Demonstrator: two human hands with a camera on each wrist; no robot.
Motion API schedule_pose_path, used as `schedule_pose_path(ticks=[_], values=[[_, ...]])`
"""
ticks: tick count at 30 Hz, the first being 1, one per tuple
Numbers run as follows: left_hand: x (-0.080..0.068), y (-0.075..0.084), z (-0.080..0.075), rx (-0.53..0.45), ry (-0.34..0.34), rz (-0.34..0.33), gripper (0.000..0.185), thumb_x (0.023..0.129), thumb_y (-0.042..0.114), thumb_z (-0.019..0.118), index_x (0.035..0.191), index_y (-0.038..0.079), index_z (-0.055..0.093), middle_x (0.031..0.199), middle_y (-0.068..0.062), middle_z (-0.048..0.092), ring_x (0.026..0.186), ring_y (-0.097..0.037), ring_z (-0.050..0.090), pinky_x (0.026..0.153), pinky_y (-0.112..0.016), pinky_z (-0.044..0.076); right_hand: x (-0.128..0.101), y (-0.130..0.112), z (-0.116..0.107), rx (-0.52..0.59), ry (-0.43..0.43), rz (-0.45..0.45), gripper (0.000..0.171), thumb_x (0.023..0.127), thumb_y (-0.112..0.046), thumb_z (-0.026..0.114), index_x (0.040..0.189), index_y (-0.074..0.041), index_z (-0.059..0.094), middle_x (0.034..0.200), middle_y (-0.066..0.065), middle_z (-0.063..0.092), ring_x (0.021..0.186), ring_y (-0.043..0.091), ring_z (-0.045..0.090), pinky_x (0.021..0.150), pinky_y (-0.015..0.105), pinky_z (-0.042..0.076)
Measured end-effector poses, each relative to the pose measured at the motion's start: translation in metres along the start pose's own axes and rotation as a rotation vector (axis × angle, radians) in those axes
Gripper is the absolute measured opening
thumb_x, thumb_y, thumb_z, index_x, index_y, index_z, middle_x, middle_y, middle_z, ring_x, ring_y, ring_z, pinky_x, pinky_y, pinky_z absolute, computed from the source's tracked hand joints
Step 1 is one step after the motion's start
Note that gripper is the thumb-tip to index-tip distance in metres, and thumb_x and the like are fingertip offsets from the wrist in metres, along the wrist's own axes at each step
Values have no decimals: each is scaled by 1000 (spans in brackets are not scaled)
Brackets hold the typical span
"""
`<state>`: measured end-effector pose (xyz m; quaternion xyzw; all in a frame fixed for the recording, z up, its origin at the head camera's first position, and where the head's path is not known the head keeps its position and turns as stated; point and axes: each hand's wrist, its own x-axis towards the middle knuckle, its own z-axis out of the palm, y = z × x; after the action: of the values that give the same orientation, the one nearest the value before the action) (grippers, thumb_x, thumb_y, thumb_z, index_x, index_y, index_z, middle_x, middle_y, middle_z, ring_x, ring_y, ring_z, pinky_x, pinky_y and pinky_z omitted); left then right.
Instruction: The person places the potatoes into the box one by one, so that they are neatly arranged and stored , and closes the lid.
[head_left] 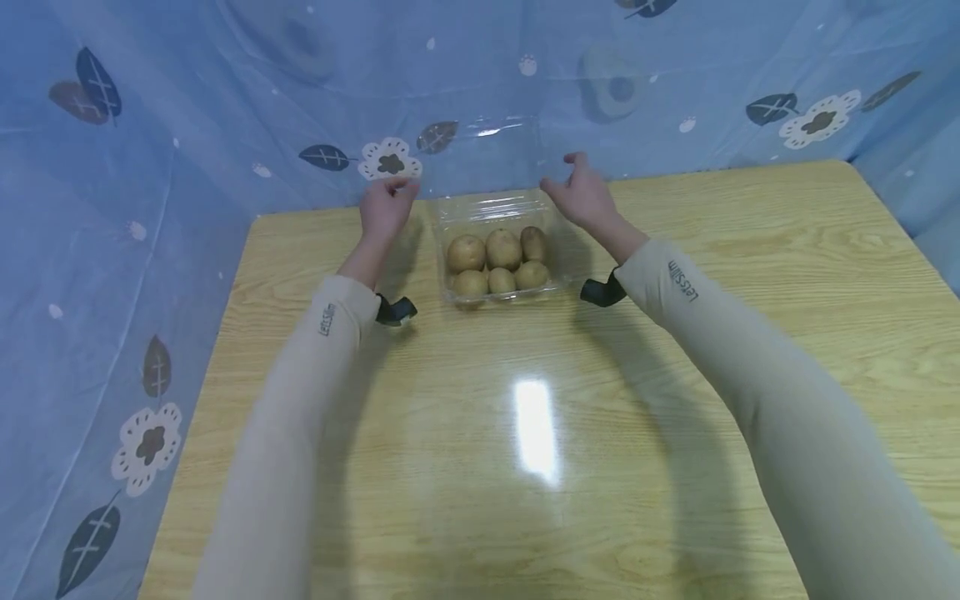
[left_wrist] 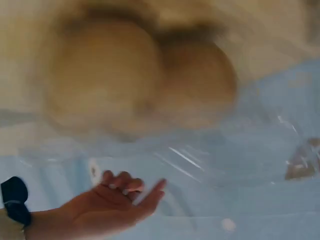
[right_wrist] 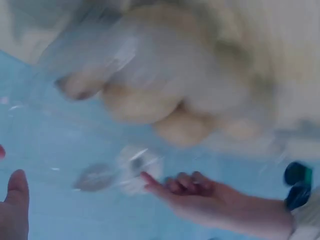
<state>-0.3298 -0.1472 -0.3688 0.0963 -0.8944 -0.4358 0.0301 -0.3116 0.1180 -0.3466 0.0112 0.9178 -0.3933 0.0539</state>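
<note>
Potatoes (head_left: 498, 262) sit in a clear clamshell tray (head_left: 501, 215) between the wrists, its lid (head_left: 495, 158) raised at the back — left hand (head_left: 386, 206) and right hand (head_left: 581, 193) flank that lid, fingers loosely curled, gripping nothing.
</note>
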Motion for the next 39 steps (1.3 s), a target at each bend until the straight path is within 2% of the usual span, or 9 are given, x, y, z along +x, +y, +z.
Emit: schedule_pose_path(ticks=[4, 7, 12, 17, 21, 27, 30, 36, 39], values=[[14, 23, -7, 44, -62, 13, 47, 91, 44, 49, 131, 20, 49, 121, -4, 60, 101, -16, 56, 87, -29, 48, 13, -3, -12, 320, -130, 173, 72, 92, -42, 45, 145, -10, 8, 80, 0, 49, 56, 8, 45, 56, 23, 50], [15, 36, -5, 14, -103, 0, 52, 89, 47, 50, 135, 23, 43, 114, -6, 64, 99, -17, 59, 83, -26, 48, 18, -4, -17, 512, -228, 236, 66, 93, -42, 44, 146, -15, 14, 69, -2, 52, 53, 10, 46, 54, 23, 48], [2, 41, 1, -152, 55, 38, 42, 91, 49, 47, 118, 19, 58, 73, 4, 64, 64, -8, 54, 53, -22, 39, 6, 0, -23, 683, -290, 263, 54, 96, -45, 33, 142, -19, 26, 63, -2, 51, 57, 13, 48, 58, 26, 47], [-23, 37, -2, -331, 152, 130, 37, 94, 40, 44, 91, 11, 67, 59, 11, 52, 57, -6, 47, 49, -23, 33, -19, 7, -28, 799, -295, 239, 55, 96, -51, 25, 134, -13, 33, 73, 0, 56, 64, 15, 53, 61, 27, 48], [-44, 34, -10, -382, 111, 180, 25, 93, 28, 51, 80, 12, 65, 58, 7, 52, 57, -8, 44, 47, -21, 30, -37, 8, -29, 802, -327, 214, 53, 95, -50, 30, 130, -11, 33, 83, 0, 58, 71, 14, 56, 64, 25, 50], [-76, 12, -14, -242, 31, 232, 21, 91, 26, 51, 91, 12, 67, 61, 6, 57, 45, -6, 38, 38, -20, 26, -59, 13, -28, 796, -345, 211, 25, 96, -30, 44, 115, -14, 40, 82, -2, 60, 71, 12, 58, 65, 23, 51], [-92, 0, -12, -193, -48, 211, 20, 91, 27, 51, 102, 17, 65, 66, 7, 60, 41, -6, 36, 35, -20, 27, -70, 17, -29, 737, -352, 186, 31, 96, -25, 44, 123, -10, 40, 88, -2, 58, 74, 11, 57, 68, 22, 51], [-112, -14, -9, -271, -247, 87, 30, 91, 24, 52, 120, 17, 55, 75, 3, 65, 52, -17, 46, 48, -26, 40, -84, 29, -26, 552, -367, 123, 45, 95, -20, 45, 135, -6, 30, 102, 2, 56, 83, 14, 57, 76, 28, 51], [-116, -17, -9, -298, -314, 12, 35, 90, 22, 53, 124, 17, 52, 77, -1, 65, 56, -19, 48, 43, -26, 34, -89, 35, -22, 461, -365, 95, 49, 94, -21, 49, 136, -6, 30, 104, 2, 57, 93, 20, 56, 85, 35, 49]])
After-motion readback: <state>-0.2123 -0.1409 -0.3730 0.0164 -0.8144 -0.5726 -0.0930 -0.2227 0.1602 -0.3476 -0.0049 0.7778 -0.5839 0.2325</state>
